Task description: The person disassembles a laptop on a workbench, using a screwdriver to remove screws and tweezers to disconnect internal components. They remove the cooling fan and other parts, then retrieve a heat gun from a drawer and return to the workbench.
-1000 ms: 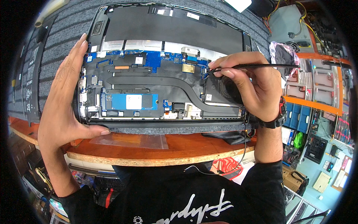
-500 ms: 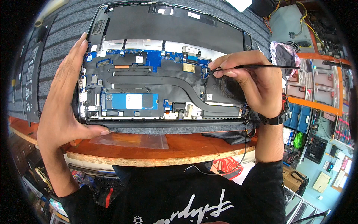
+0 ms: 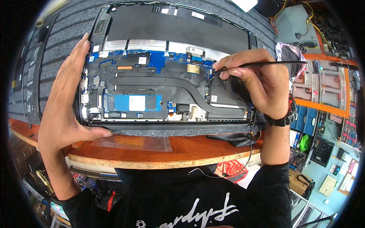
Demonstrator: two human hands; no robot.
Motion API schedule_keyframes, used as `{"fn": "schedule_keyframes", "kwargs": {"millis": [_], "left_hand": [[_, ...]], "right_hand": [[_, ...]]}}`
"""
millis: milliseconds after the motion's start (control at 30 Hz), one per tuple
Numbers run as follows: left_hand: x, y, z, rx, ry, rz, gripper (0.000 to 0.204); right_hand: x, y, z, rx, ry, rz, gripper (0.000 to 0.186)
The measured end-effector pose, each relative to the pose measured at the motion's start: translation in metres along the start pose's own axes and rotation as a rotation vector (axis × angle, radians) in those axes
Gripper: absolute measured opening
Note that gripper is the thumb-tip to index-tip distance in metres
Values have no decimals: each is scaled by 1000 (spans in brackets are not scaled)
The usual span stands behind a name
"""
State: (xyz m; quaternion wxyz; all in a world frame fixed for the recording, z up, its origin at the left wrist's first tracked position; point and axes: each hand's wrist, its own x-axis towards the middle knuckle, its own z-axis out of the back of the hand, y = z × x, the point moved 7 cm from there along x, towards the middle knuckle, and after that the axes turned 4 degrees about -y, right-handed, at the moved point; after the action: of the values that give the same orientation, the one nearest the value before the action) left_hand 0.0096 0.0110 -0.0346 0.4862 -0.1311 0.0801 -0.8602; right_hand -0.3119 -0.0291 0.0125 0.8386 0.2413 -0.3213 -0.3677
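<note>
At the far left, a flat black slab (image 3: 35,78) with a matte face lies on a grey mat (image 3: 70,22), whose fibrous surface is ribbed with dark grooves. Next comes the left hand (image 3: 62,108), open, its fingers straight and laid together along the side of a laptop base (image 3: 163,32), the thumb spread out at the near edge. The laptop base sits on the mat between the two hands, its innards exposed: a broad, smooth black panel across the far part, a strip of bare silvery metal, then a blue circuit board (image 3: 156,60) partly covered by dark film. A rectangular blue module (image 3: 121,103) bears a white label; above it a flattened dark heat pipe (image 3: 159,80) bends in an S toward the round, finned fan (image 3: 235,89). Below, a limp, clear plastic bag (image 3: 152,144) lies on the reddish wooden bench (image 3: 182,157). The right hand (image 3: 264,81) pinches a slender black tool (image 3: 275,63) between thumb and fingers, its tip seemingly against a small connector beside the fan. Farther right stands a grey metal box (image 3: 294,24).
</note>
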Motion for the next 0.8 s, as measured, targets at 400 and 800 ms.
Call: {"fn": "schedule_keyframes", "kwargs": {"millis": [400,800], "left_hand": [[-1,1,-1,21,5,-7,146],[0,-1,0,23,-3,-22,148]], "right_hand": [[6,-11,3,148,81,98,7],[0,-1,-2,96,49,-69,15]]}}
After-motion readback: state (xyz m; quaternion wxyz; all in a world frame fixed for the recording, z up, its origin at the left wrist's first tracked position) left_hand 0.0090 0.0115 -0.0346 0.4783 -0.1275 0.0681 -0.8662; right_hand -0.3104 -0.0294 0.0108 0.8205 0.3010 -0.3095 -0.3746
